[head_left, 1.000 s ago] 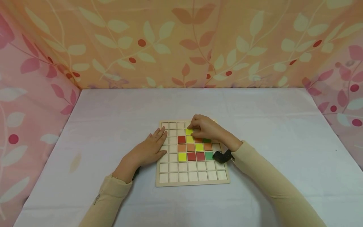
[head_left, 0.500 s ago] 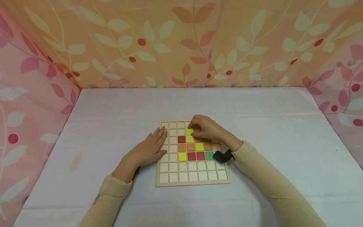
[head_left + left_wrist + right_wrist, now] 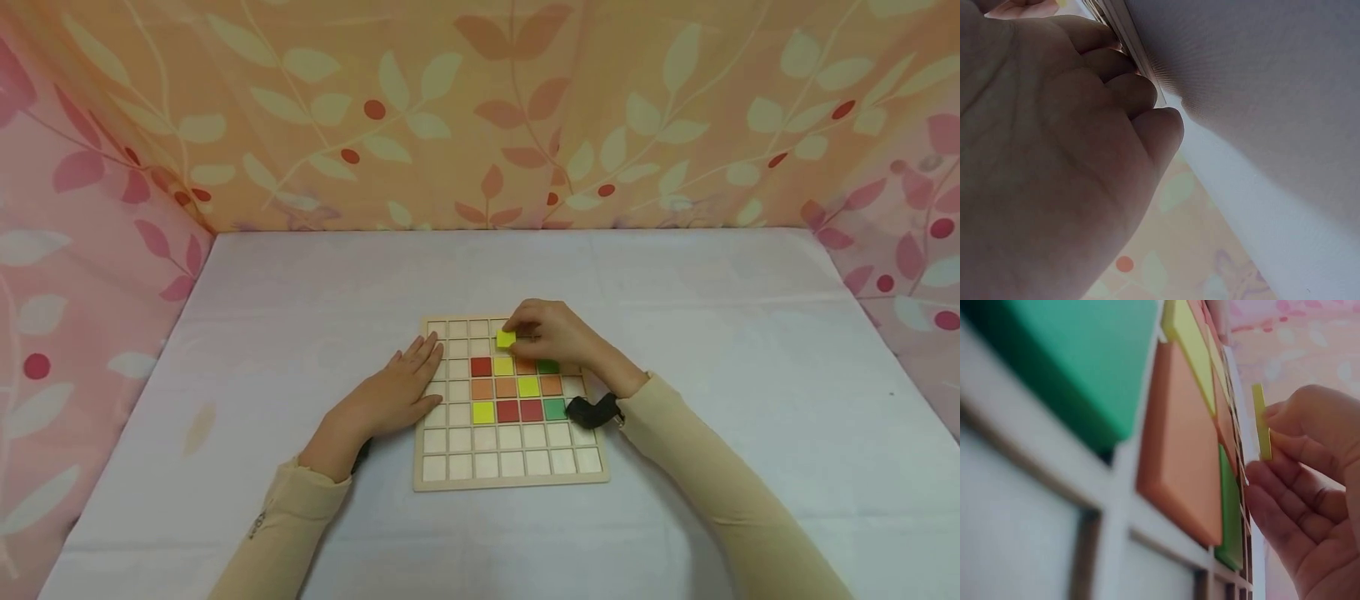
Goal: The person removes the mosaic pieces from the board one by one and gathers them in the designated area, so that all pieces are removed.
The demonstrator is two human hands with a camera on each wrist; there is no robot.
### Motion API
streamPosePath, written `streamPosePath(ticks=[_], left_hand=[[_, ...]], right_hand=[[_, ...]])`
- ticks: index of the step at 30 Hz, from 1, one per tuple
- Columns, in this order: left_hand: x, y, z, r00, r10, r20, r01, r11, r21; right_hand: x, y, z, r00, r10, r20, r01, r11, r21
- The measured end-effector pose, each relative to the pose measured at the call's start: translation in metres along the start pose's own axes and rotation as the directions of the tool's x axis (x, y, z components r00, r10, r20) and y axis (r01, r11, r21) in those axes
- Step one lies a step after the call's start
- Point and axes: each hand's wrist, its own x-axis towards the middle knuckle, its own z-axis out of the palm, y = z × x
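Note:
A square wooden grid board (image 3: 513,482) lies on the table. Between thumb and fingers, my right hand (image 3: 558,335) pinches a yellow square tile (image 3: 506,340) over the upper part of the board. The right wrist view shows this thin tile edge-on, apart from the grid. Fingers extended, my left hand (image 3: 395,390) rests on the board's left edge. Red, orange, yellow and green tiles fill cells in the middle rows, among them a red tile (image 3: 481,367) and a green tile (image 3: 555,408). The right hand partly hides the board's upper right cells.
A white cloth (image 3: 315,283) covers the table around the board. Behind it hangs an orange leaf-patterned curtain (image 3: 450,167), with pink patterned cloth at both sides. A black wrist device (image 3: 592,412) on my right arm overhangs the board's right edge.
The yellow tile has come up out of its cell in the second row, in my right hand, which has risen slightly. My left hand stays where it was.

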Motion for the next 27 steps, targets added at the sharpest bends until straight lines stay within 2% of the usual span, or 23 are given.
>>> streamPosePath(ticks=[5,16,23,27], left_hand=[[0.001,0.002,0.0,1.0,0.007,0.002,-0.007,1.0,-0.007],[0.001,0.002,0.0,1.0,-0.006,0.008,0.006,1.0,-0.009],[-0.001,0.001,0.0,1.0,0.005,-0.004,-0.005,1.0,-0.008],[-0.001,0.001,0.0,1.0,0.011,-0.004,-0.011,1.0,-0.004]], right_hand=[[-0.008,0.001,-0.006,0.999,0.051,-0.017,-0.049,0.992,0.116],[-0.028,0.005,-0.024,0.99,0.122,-0.068,-0.101,0.96,0.262],[-0.044,0.01,-0.034,0.981,0.168,-0.094,-0.145,0.966,0.216],[-0.053,0.002,-0.042,0.981,0.171,-0.089,-0.15,0.969,0.198]])
